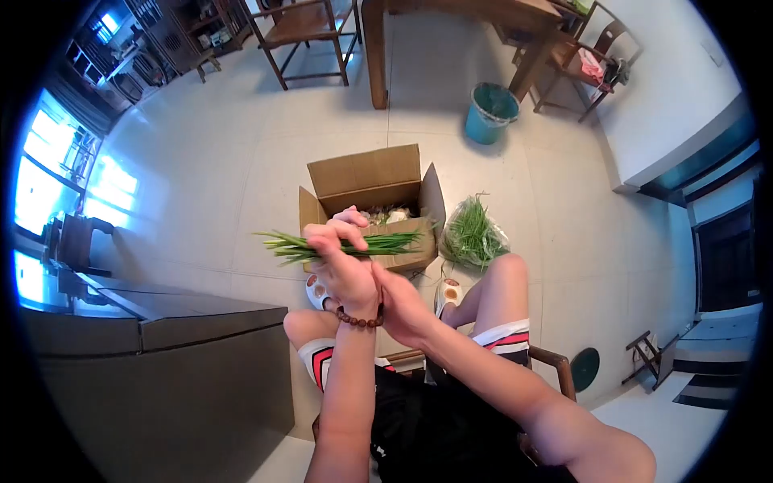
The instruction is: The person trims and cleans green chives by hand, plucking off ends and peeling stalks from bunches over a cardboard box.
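Observation:
A bunch of green chives [390,243] lies crosswise in my left hand [345,270], whose fingers curl round its middle. The thin tips spread out to the left and the other ends point right. Brown beads ring my left wrist. My right hand [401,304] rests against the heel of the left hand by the bracelet [360,321]; its fingers are mostly hidden behind the left wrist. Beneath the chives stands an open cardboard box [364,175] with pale scraps inside. To its right, a clear plastic bag [493,256] holds more loose green stalks [473,233].
A teal bucket [485,121] with a liner stands on the tiled floor near a wooden table leg [376,60]. Wooden chairs [302,32] are at the back. A dark cabinet [177,354] is close on my left. My slippered feet flank the box's near side.

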Motion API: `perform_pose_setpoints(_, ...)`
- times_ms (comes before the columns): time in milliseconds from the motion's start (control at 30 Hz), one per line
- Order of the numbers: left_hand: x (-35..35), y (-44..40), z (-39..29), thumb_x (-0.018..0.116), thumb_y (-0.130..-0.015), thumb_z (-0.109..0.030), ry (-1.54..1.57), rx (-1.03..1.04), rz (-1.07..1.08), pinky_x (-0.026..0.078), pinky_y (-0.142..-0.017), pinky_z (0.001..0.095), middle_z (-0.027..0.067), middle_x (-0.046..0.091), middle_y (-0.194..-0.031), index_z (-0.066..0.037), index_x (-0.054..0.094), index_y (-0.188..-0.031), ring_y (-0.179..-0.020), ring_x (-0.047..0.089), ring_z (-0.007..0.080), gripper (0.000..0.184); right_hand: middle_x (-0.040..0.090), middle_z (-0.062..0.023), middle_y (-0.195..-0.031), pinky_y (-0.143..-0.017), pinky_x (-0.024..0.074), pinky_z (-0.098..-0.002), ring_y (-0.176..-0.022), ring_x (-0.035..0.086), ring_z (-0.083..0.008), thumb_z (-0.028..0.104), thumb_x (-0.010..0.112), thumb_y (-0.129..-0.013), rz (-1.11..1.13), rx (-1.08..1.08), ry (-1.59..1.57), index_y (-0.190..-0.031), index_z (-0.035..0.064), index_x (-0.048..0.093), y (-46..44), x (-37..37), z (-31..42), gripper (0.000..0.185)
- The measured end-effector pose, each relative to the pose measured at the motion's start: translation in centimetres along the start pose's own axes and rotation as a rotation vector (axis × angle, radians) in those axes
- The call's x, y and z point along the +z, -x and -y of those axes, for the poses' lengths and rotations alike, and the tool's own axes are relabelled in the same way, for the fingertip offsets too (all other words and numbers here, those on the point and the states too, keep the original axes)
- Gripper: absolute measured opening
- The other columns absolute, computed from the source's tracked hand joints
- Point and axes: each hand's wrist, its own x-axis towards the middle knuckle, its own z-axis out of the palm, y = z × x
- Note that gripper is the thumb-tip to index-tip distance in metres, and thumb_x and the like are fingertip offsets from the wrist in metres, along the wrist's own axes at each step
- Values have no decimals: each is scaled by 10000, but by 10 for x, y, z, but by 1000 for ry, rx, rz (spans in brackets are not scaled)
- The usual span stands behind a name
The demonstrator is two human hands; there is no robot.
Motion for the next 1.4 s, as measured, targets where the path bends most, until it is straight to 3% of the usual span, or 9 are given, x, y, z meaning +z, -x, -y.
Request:
perform_pose_setpoints(133, -4, 19, -7, 434, -1051, -482, -287, 299, 358, 456, -897, 412, 38, 556, -665, -91, 445, -833, -768, 595, 229, 448, 641, -12, -1216, -929, 460, -324, -1076, 598, -135, 451, 454, -1056, -90, 86, -7, -1321, 114, 581, 52, -6, -3, 447)
perform_pose_setpoints(200, -7, 21, -17, 628, -935, -172, -495, 514, 647, 449, -911, 460, 40, 600, -704, -94, 533, -843, -745, 618, 238, 153, 567, -54, -1360, -1006, 424, -368, -1249, 534, -186, 452, 356, -1072, -187, -130, 432, -1418, 81, 487, 74, -15, 10, 524)
perform_pose_setpoints(233, -7, 23, -27, 668, -768, -46, -551, 535, 695, 477, -820, 436, 78, 588, -695, -75, 566, -807, -723, 623, 289, 113, 581, -75, -1336, -977, 445, -360, -1199, 567, -185, 379, 427, -1062, -151, -141, 424, -1407, 75, 491, 90, -17, 23, 464)
perform_pose_setpoints(367, -10, 33, -51, 665, -693, -23, -771, 469, 916, 469, -572, 419, 142, 562, -688, -43, 567, -815, -673, 617, 358, 158, 584, -127, -1342, -1026, 462, -403, -1213, 574, -230, 244, 802, -850, -194, -516, 970, -1401, 6, 448, 146, 6, 58, 697)
perform_pose_setpoints(467, -5, 46, -63, 689, -707, -35, -795, 424, 965, 474, -557, 419, 142, 583, -692, -43, 574, -822, -632, 618, 346, 163, 538, -189, -1393, -1073, 434, -422, -1273, 542, -303, 278, 849, -773, -232, -1065, 1430, -1412, -28, 432, 159, 32, 100, 822)
perform_pose_setpoints(567, 7, 65, -73, 716, -742, -66, -782, 335, 981, 488, -557, 418, 151, 610, -711, -38, 580, -828, -633, 629, 352, 164, 512, -221, -1410, -1080, 427, -434, -1310, 507, -359, 245, 836, -773, -206, -1214, 1548, -1401, -42, 450, 165, 54, 120, 791)
perform_pose_setpoints(1133, 16, 88, -75, 757, -798, -189, -868, 173, 937, 504, -579, 459, 197, 645, -718, -12, 656, -1024, -655, 641, 407, 304, 511, -239, -1430, -1079, 433, -427, -1306, 517, -387, 235, 782, -811, -142, -1318, 1609, -1375, -51, 504, 144, 48, 135, 691)
perform_pose_setpoints(1233, 23, 89, -74, 731, -771, -152, -906, 146, 966, 522, -598, 461, 202, 645, -720, -47, 659, -978, -655, 641, 407, 243, 502, -253, -1434, -1084, 424, -440, -1304, 513, -402, 233, 741, -849, 130, -1077, 1749, -1365, -57, 507, 125, 44, 124, 637)
perform_pose_setpoints(1400, 27, 85, -68, 728, -760, -152, -894, 53, 965, 533, -603, 454, 189, 653, -700, -39, 669, -969, -653, 653, 395, 244, 562, -237, -1384, -1064, 447, -422, -1273, 559, -382, 261, 698, -900, -53, -1192, 1521, -1338, -34, 549, 117, 33, 143, 549)
